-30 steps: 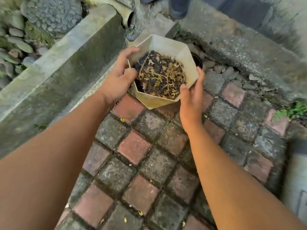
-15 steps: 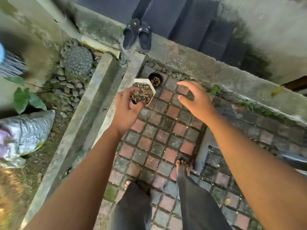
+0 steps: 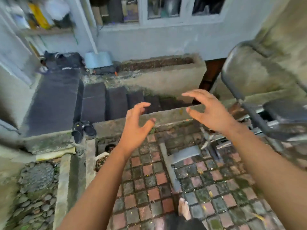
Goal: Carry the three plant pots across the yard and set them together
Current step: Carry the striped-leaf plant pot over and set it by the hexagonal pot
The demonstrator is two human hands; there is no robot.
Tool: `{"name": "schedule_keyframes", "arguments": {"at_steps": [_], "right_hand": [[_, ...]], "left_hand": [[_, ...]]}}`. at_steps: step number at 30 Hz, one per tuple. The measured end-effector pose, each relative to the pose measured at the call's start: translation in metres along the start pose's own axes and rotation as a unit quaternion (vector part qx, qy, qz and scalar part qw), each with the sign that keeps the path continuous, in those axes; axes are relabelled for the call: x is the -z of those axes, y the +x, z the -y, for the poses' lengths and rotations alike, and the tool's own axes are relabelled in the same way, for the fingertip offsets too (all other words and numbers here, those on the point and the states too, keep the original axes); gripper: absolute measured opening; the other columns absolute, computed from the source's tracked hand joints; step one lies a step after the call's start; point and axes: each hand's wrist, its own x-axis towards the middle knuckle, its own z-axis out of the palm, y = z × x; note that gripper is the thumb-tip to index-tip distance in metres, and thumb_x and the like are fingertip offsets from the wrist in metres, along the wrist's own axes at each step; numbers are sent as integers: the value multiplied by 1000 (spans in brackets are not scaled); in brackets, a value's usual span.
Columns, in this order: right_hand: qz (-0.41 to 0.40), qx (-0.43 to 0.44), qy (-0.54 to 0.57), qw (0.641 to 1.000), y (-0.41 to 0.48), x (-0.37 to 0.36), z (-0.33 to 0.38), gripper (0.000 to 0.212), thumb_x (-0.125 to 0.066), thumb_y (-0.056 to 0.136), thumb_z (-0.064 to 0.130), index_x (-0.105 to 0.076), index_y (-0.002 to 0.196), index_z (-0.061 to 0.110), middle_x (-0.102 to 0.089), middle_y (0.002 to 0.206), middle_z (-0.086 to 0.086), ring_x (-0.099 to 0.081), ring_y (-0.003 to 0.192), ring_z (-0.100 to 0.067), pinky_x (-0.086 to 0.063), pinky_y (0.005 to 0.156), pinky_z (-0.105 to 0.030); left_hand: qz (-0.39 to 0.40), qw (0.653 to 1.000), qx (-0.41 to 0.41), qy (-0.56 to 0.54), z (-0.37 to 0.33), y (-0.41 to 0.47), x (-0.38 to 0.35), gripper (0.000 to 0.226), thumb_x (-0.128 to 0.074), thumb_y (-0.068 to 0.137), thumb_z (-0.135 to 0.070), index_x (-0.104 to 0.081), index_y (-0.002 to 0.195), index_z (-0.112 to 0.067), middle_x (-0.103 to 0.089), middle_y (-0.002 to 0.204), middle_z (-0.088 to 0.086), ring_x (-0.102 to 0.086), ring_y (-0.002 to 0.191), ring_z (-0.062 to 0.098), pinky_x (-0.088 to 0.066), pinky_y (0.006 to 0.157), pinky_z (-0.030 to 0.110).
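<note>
Cream pot (image 3: 100, 159) on paving; fingers (image 3: 141, 105) well above

Plant pots: two, a cream hexagonal pot (image 3: 100, 159) partly hidden by the forearm and a small dark round pot (image 3: 110, 147) just behind it. Hands: two, left hand (image 3: 135, 130) and right hand (image 3: 210, 112), both empty with fingers spread. Dark sandals (image 3: 83, 131): one pair. Folding chair (image 3: 259, 90): one. Bare foot (image 3: 183, 209): one.
</note>
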Motion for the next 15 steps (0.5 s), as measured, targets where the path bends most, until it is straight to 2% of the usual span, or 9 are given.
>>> {"name": "schedule_keyframes", "arguments": {"at_steps": [2,3,7,9,11,13,15], "right_hand": [[-58,-34,-3,998,-38,52,-8,45,-71,99,25,-61,142,32,-52,139,8,-46,136,-10,-28,116,-11],[-80,-48,-9,996,-59,77,-13,44,-69,100,28,-61,142,33,-52,141,9,-45,137,-7,-27,115,-11],[-186,-93,-46,977,-152,164,-52,40,-72,100,22,-64,139,22,-61,139,-2,-52,138,-21,-37,118,-35],[-232,-120,-57,964,-206,203,-78,38,-73,98,16,-66,136,17,-64,136,-6,-54,135,-22,-38,117,-37],[-276,-150,-70,947,-264,239,-108,38,-75,96,11,-67,133,13,-64,131,-3,-55,130,-18,-39,115,-32],[-313,-180,-74,930,-323,274,-139,38,-76,95,8,-68,131,15,-63,129,3,-56,129,-12,-35,114,-19],[-349,-208,-71,911,-383,307,-170,42,-76,95,9,-64,130,28,-61,127,12,-50,127,14,-27,110,-3]], "left_hand": [[46,998,-42,-1,-46,8,-27,51,-68,103,-19,-44,122,-60,-43,138,-1,-47,133,13,-42,120,46],[66,996,-62,-7,-70,11,-43,51,-68,103,-19,-44,121,-61,-43,138,0,-48,132,13,-42,119,43],[150,978,-140,-39,-162,10,-127,50,-68,102,-20,-44,119,-61,-46,142,0,-49,134,14,-44,114,41],[193,964,-174,-53,-205,5,-181,50,-68,103,-19,-45,121,-60,-46,144,1,-49,136,13,-45,114,42],[237,946,-208,-74,-247,-5,-242,50,-71,101,-20,-46,122,-59,-46,143,0,-51,136,13,-47,116,45],[276,926,-240,-94,-287,-19,-309,47,-72,93,-34,-47,120,-63,-46,139,-7,-52,132,4,-49,113,40],[316,905,-257,-120,-323,-36,-376,45,-68,85,-49,-47,115,-75,-46,136,-18,-52,126,-12,-50,109,31]]}}
